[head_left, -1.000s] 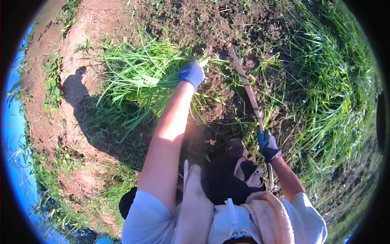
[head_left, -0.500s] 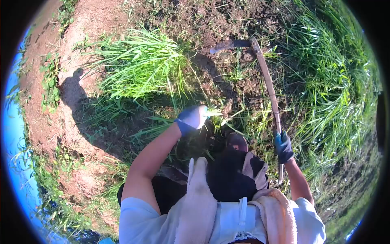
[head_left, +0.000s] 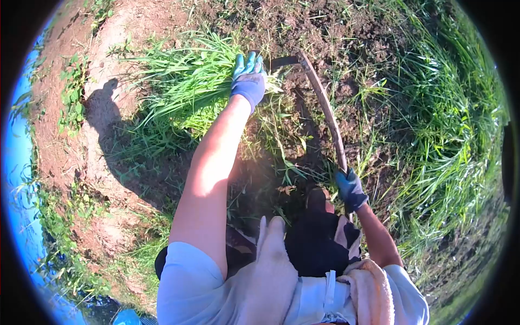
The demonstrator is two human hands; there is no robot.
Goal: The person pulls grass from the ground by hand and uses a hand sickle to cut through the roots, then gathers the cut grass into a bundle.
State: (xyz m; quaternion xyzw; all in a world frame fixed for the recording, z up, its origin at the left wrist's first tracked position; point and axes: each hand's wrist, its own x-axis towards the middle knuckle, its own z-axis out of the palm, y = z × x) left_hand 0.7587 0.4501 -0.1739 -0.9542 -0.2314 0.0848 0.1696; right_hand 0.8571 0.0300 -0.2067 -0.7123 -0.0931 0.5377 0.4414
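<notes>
My left hand, in a blue glove, reaches forward with its fingers apart, on the right edge of a heap of cut green grass. In my right hand, also gloved, is the long curved wooden handle of a sickle. The handle slants up and left from that hand. Its dark blade points left, just right of my left hand's fingers.
Tall green grass grows along the right side. Bare soil with scattered cuttings lies at the top. A strip of reddish dirt runs down the left, beside a blue surface. My knees and a shoe are at the bottom centre.
My left hand has moved forward from low in the middle to the grass heap, and its fingers have spread. My right hand and the sickle have shifted left.
</notes>
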